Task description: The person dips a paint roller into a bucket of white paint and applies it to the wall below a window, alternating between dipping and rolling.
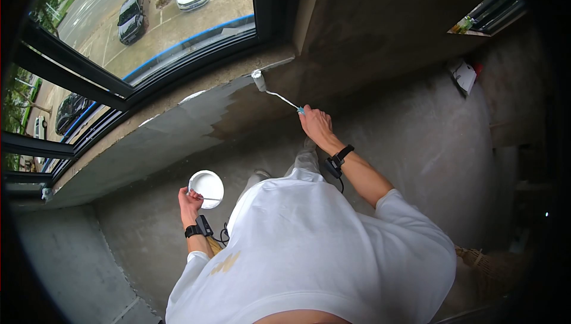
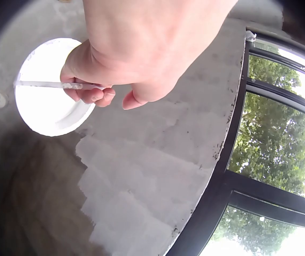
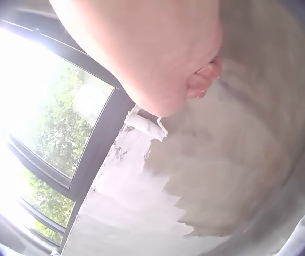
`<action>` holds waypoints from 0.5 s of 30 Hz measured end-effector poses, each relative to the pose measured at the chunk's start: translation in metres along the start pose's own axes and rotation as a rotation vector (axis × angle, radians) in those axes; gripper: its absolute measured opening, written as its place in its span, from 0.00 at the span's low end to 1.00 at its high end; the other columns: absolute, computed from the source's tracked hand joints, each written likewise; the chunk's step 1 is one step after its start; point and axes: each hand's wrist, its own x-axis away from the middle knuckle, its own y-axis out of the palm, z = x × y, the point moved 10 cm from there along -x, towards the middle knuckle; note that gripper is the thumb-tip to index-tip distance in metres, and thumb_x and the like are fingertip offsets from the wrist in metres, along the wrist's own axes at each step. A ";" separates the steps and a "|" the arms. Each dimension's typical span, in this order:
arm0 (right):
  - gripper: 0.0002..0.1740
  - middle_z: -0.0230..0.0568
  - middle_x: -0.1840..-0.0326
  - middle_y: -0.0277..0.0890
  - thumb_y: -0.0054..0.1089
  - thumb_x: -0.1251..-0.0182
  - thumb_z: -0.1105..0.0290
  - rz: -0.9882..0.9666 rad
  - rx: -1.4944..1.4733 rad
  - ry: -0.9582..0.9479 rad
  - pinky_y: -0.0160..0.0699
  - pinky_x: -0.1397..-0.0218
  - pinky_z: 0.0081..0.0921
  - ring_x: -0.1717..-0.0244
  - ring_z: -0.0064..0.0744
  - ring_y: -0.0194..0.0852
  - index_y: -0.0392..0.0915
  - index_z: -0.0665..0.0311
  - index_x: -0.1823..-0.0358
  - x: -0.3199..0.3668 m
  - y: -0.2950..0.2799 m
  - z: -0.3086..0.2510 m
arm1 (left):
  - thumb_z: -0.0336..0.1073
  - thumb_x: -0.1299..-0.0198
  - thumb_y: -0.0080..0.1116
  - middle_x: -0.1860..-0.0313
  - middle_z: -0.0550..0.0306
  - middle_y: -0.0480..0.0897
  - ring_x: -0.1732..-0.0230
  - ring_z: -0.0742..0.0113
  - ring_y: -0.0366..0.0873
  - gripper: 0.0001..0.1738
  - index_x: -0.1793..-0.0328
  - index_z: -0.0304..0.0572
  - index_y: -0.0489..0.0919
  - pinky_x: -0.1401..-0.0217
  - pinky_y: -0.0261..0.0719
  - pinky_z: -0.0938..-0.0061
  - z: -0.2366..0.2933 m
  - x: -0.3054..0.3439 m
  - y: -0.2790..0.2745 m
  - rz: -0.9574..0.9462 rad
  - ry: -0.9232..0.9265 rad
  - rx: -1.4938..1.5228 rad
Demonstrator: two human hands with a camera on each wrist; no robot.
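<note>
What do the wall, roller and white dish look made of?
Wall: bare cement render, matte, mottled grey; pale paint coat on its left part. Roller: white nap sleeve on a thin wire, probably metal. Dish: smooth white, likely plastic; cannot be sure.

Small paint roller and white paint pail, both being held.
The roller [image 1: 259, 80], white-sleeved on a thin wire shaft with a blue grip, is pressing against the top of the low wall [image 1: 178, 134], at the edge of the pale painted patch, with the right hand [image 1: 315, 125] gripping it. The round, open pail [image 1: 206, 188] is hanging by its thin handle from the left hand [image 1: 189, 200].
</note>
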 end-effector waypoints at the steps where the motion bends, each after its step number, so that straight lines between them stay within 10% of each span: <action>1: 0.14 0.56 0.75 0.79 0.52 0.31 0.61 -0.021 -0.022 -0.013 0.77 0.67 0.53 0.70 0.60 0.80 0.72 0.66 0.65 0.000 0.002 -0.002 | 0.44 0.46 0.52 0.87 0.68 0.59 0.84 0.73 0.55 0.15 0.79 0.48 0.63 0.69 0.60 0.75 -0.003 0.004 0.001 0.019 -0.004 -0.001; 15: 0.14 0.56 0.76 0.78 0.53 0.32 0.61 -0.032 -0.006 -0.052 0.76 0.68 0.54 0.70 0.60 0.80 0.72 0.67 0.64 -0.003 -0.008 -0.019 | 0.44 0.46 0.51 0.87 0.68 0.58 0.84 0.73 0.54 0.15 0.80 0.49 0.63 0.71 0.59 0.76 -0.009 -0.003 0.004 -0.002 0.000 -0.006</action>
